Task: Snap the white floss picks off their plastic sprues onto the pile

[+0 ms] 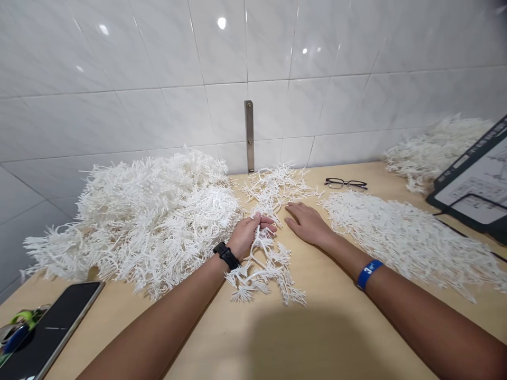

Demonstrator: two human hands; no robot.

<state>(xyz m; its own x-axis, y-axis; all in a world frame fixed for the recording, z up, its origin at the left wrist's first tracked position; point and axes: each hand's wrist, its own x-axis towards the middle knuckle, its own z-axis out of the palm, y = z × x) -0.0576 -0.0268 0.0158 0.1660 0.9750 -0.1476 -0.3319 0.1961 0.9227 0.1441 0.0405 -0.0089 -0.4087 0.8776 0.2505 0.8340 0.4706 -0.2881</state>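
Note:
My left hand (pixel 250 233), with a black watch on its wrist, is closed around a white plastic branch sprig (pixel 264 266) that trails toward me over the wooden table (pixel 325 327). My right hand (pixel 307 222), a blue band on its wrist, lies flat and open on the table just right of the sprig, its fingertips touching a small loose cluster of white sprigs (pixel 273 187). A big heap of white sprigs (pixel 154 216) sits to the left of my left hand. A flatter spread of white sprigs (pixel 404 237) lies to the right of my right arm.
A pair of glasses (pixel 345 183) lies near the tiled wall. A dark phone (pixel 55 330) and coloured keys (pixel 18 327) rest at the near left corner. A black board with printed sheets (pixel 475 184) leans at the right, another white pile (pixel 431 148) behind it.

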